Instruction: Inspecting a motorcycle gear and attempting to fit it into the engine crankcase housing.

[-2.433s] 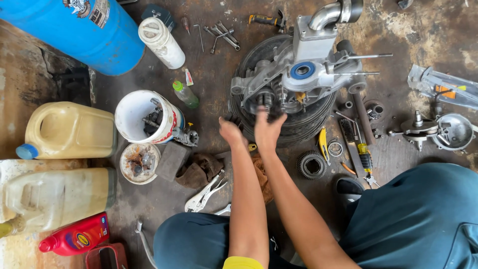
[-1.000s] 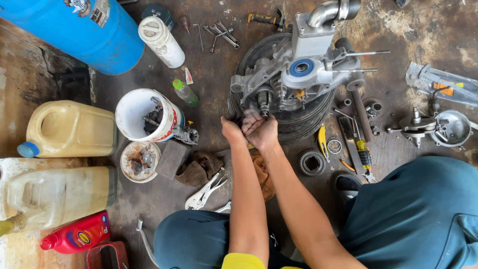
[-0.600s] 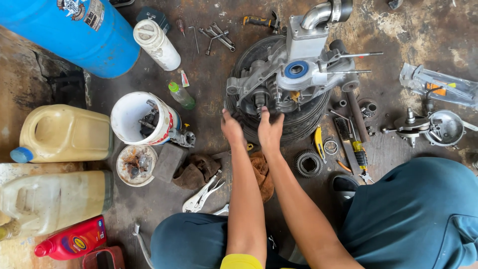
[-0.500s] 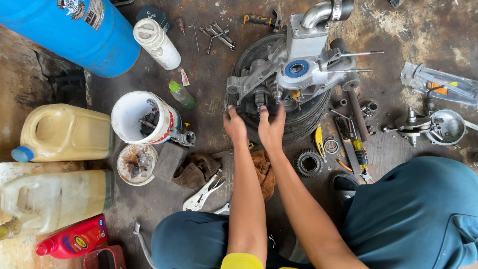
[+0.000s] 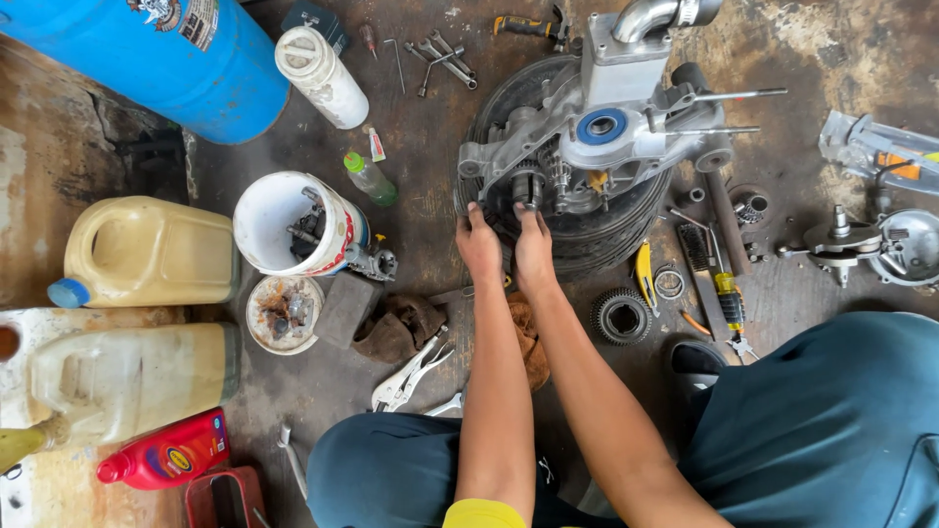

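1. Engine casing (image 5: pixel 606 137) – grey metal, it lies on a tyre (image 5: pixel 587 235) on the floor, beyond your knees.
2. Your left hand (image 5: pixel 478 246) and right hand (image 5: pixel 533 249) press its near edge, fingers curled; whether they grip anything, I cannot tell.
3. You seem to be seating a part by the gear shaft (image 5: pixel 528 186) – next calls for even pressure.
4. Since half a second ago, both hands have closed in.

A mechanic's workshop, worked at floor level: a stripped engine casing (image 5: pixel 597 147) lies on a tyre on the stained concrete floor (image 5: pixel 411 225). Around the casing lie spanners (image 5: pixel 435 54), locking pliers (image 5: pixel 411 372), a loose gear (image 5: pixel 621 316) and oil jugs (image 5: pixel 147 252).
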